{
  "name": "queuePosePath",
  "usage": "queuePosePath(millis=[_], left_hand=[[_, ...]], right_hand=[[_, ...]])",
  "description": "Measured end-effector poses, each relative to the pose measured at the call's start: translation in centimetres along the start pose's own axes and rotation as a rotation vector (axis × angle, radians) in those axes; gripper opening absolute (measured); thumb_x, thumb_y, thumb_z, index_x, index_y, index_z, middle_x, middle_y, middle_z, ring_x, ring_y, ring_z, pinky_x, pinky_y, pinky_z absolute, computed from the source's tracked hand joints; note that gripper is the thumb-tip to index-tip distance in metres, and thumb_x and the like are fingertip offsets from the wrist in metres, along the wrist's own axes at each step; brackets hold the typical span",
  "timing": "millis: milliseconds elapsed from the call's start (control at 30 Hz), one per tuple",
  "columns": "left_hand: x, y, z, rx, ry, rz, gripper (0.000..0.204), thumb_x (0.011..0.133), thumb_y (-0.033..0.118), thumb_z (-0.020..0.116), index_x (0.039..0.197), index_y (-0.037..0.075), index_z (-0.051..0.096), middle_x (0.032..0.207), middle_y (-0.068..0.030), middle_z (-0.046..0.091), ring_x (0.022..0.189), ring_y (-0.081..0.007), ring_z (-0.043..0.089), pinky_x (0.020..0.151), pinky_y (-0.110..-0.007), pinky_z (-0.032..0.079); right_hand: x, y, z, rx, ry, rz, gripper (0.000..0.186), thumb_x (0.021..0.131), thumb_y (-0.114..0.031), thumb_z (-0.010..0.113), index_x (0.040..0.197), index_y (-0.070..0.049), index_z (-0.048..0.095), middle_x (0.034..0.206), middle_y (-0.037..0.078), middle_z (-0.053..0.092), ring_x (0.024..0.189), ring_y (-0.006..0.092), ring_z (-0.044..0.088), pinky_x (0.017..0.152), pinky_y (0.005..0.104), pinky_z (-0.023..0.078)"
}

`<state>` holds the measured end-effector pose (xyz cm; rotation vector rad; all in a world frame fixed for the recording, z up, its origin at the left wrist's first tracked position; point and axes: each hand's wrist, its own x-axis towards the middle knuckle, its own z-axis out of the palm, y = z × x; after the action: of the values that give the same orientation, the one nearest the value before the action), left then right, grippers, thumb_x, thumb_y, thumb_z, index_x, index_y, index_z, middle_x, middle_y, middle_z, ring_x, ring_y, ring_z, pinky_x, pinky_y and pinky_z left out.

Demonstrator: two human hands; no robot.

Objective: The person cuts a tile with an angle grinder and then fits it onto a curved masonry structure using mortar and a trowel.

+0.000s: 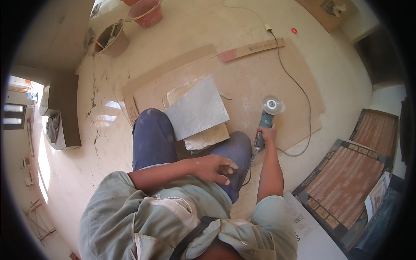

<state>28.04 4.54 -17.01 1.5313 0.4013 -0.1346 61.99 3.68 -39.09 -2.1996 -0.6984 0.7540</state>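
My right hand [268, 133] is wrapped round the body of a teal and black angle grinder [265, 120], held out to my right. Its round disc [271, 104] faces up; whether it spins I cannot tell. In front of my lap my left hand [214, 168] hangs with loosely curled, parted fingers and holds nothing. A grey square tile [199, 107] lies slanted over a rough pale stone block [207, 138] between my knees. The tile is nearest to the left hand but apart from it.
A flattened cardboard sheet [303, 86] covers the floor, with a narrow cardboard strip [255, 49] on it. The grinder's cord [310, 117] loops on the right to a plug. Patterned boxes [346, 182] stand at right; a tool bucket [113, 43] and a red bucket [149, 17] at far left.
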Motion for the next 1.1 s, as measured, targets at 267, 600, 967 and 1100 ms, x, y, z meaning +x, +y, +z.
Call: queuePosePath(millis=[267, 600, 967, 1100], left_hand=[[-10.2, -3.2, -3.5, -0.209, 0.677, -0.209, 0.044, 0.086, 0.010, 0.082, 0.126, 0.002, 0.065, 0.111, -0.0057, 0.070, 0.109, -0.0152, 0.065, 0.100, -0.034, 0.051], [-13.0, -3.9, -4.9, -0.083, 0.736, -0.192, 0.043, 0.086, 0.007, 0.079, 0.126, 0.000, 0.064, 0.113, -0.0088, 0.071, 0.111, -0.0176, 0.067, 0.100, -0.036, 0.052], [-20.3, -4.2, -4.4, 0.032, 0.934, -0.197, 0.046, 0.084, 0.014, 0.081, 0.124, -0.002, 0.066, 0.118, -0.0154, 0.071, 0.113, -0.0239, 0.069, 0.100, -0.037, 0.053], [-22.7, -4.7, -4.2, 0.008, 0.990, -0.174, 0.048, 0.083, 0.014, 0.081, 0.125, -0.002, 0.065, 0.118, -0.0151, 0.071, 0.113, -0.0245, 0.069, 0.100, -0.038, 0.053]], right_hand=[[2.6, 5.2, 2.9, -0.199, 0.033, -0.097, 0.062, 0.052, -0.026, 0.086, 0.103, 0.003, 0.067, 0.102, 0.023, 0.068, 0.091, 0.0367, 0.069, 0.084, 0.0428, 0.055], [1.4, 6.8, 2.3, -0.318, 0.110, -0.159, 0.067, 0.058, -0.033, 0.085, 0.112, 0.003, 0.066, 0.107, 0.025, 0.067, 0.101, 0.0395, 0.067, 0.091, 0.0451, 0.053], [-0.5, 5.2, 0.6, -0.391, -0.078, -0.077, 0.059, 0.065, -0.028, 0.087, 0.111, 0.003, 0.067, 0.098, 0.022, 0.073, 0.093, 0.0365, 0.072, 0.087, 0.0434, 0.055], [-1.9, 6.9, -0.9, -0.527, 0.277, -0.151, 0.054, 0.072, -0.024, 0.083, 0.115, 0.004, 0.065, 0.109, 0.023, 0.071, 0.101, 0.0397, 0.069, 0.091, 0.0432, 0.054]])
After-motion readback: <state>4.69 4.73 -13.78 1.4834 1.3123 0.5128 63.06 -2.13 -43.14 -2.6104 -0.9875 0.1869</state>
